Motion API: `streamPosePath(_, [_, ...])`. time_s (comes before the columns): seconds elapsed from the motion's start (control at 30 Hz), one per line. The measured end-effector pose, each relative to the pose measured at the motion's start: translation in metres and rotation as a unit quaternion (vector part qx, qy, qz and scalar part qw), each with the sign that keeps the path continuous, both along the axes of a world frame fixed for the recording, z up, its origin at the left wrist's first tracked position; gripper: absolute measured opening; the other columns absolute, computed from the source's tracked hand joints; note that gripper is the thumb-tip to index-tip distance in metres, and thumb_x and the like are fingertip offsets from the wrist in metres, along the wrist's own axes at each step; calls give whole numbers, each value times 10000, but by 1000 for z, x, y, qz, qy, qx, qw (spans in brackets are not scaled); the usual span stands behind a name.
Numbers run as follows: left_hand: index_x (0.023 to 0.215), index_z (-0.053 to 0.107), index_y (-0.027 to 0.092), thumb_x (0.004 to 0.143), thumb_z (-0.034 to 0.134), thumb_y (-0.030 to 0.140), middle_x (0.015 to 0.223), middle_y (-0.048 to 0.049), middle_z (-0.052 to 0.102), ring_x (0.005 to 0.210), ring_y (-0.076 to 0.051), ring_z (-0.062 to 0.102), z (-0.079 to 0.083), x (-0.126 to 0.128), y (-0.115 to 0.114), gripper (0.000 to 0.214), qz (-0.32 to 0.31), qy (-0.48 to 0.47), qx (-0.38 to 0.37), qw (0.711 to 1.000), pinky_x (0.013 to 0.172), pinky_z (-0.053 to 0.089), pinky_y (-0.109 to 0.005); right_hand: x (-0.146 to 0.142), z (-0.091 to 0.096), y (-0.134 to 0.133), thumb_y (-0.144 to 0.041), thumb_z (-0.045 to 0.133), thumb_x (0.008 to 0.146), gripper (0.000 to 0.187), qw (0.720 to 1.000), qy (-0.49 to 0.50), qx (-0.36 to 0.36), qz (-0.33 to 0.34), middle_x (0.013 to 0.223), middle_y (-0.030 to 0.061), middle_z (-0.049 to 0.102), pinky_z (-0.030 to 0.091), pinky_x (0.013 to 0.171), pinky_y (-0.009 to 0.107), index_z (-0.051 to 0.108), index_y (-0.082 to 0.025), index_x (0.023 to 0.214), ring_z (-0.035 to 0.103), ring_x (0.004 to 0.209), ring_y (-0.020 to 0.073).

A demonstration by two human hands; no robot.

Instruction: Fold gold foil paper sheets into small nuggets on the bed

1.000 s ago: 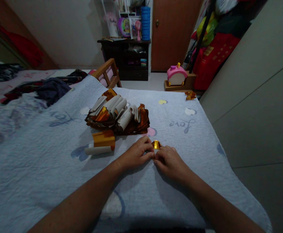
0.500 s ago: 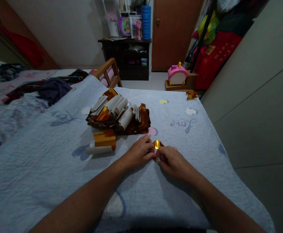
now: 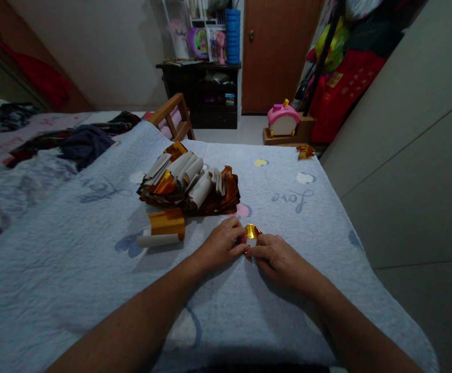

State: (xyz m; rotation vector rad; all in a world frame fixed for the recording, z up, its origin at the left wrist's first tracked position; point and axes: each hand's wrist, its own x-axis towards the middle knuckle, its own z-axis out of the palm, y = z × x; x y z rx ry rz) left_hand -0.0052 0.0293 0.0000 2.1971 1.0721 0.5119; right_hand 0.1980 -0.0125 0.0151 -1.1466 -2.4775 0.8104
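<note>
Head view: your left hand (image 3: 223,241) and right hand (image 3: 278,256) meet over the light blue quilt (image 3: 93,269), with a small gold-and-white piece (image 3: 251,232) between them; it lies right of and nearer to you than the big pile, gold on its far part, whitish on the near part; left hand: fingers bent and narrow, fingertips and thumb at the piece's left edge, holding it; right hand: fingers curled together, forefinger reaching across the near part toward your left thumb; whether it pinches or only presses, you cannot tell from this angle

Progress, as judged from the layout: the piece in your hands seems partly folded, its shape not closed up as far as it shows; the folded gold item (image 3: 305,151) at the quilt's far right corner reads as finished work, though it may be more than one, too small to count; by far the larger share looks unworked, namely the pile of gold-and-white sheets (image 3: 200,194), curled and loosely stacked beyond your left hand; one curled sheet (image 3: 167,223) lies apart from your hands, just in front of that pile, gold inside facing up, its near edge rolled over to the pale side; by eye, you are early in the batch, with one piece under way and most sheets left
</note>
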Motion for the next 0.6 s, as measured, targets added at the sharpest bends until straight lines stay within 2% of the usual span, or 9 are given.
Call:
streamPosePath(0.27, [763,587,186,836,659,158,897,-22,548,893,-193,537,-1,1,-1,106,3,4,8,1000,773,423,-307,0,0,1,-62,494,915,235,1000,-15,13,18,868,50,635,366,746,295,694,-182,879,537,815,167])
streamPosePath(0.47, [780,589,178,850,671,158,905,-23,542,888,-185,539,-1,-2,2,110,-8,-17,-4,1000,758,426,-290,0,2,1,-59,496,907,263,999,-25,11,22,910,55,650,379,785,306,723,-188,941,541,833,167])
streamPosePath(0.6, [794,592,175,871,646,145,913,-23,543,891,-180,541,-1,-5,3,98,-15,-26,-14,999,752,431,-278,1,5,1,-28,499,865,271,999,-31,8,22,866,43,627,372,763,295,719,-185,894,530,810,162])
